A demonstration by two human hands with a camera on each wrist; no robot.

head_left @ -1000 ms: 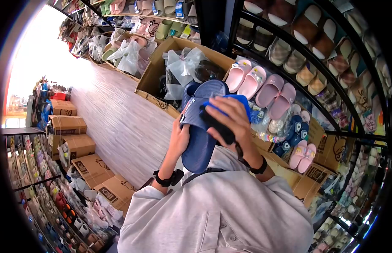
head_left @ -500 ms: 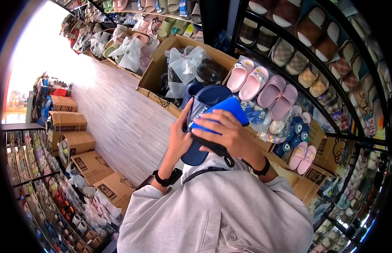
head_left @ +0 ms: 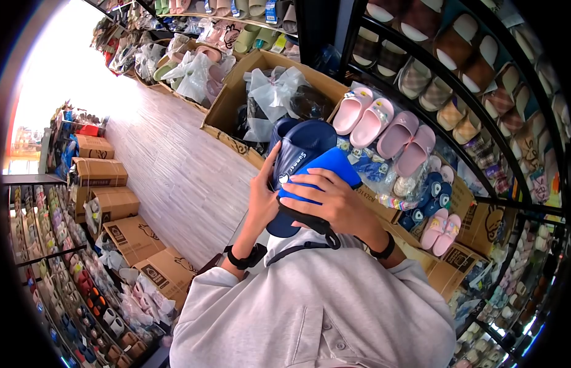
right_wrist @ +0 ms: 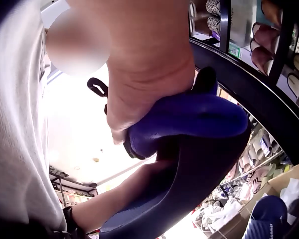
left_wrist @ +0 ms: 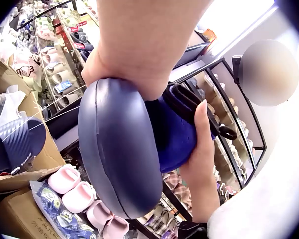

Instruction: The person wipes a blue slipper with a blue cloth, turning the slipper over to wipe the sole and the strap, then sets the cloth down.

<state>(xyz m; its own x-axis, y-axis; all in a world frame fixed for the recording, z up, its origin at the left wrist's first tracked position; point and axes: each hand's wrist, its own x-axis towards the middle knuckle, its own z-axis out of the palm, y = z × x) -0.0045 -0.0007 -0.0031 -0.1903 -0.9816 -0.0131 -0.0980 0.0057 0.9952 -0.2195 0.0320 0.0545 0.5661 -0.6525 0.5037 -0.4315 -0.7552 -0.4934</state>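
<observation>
My left hand (head_left: 262,199) grips a navy slide sandal (head_left: 316,136) by its side, in front of my chest. White lettering shows on the sandal's broad strap. Against that strap my right hand (head_left: 325,199) holds a bright blue soft pad (head_left: 331,164) with a black band and loop, its fingers spread over the blue face. The pad hides much of the footbed. In the left wrist view the sandal's thick sole (left_wrist: 117,149) fills the middle, with the blue pad (left_wrist: 177,137) behind it. The right wrist view shows the pad (right_wrist: 189,117) folded along the sandal's edge.
Beyond my hands, a second navy slide (head_left: 281,130) lies at an open carton (head_left: 227,92) of bagged footwear. Pink slides (head_left: 353,110) and mauve slides (head_left: 399,135) sit to its right. Slipper shelves (head_left: 420,67) stand on the right; cartons (head_left: 135,242) line the floor's left side.
My right hand has turned the pad from its black side to its blue side and brought it down and left over the sandal. My left hand keeps its hold.
</observation>
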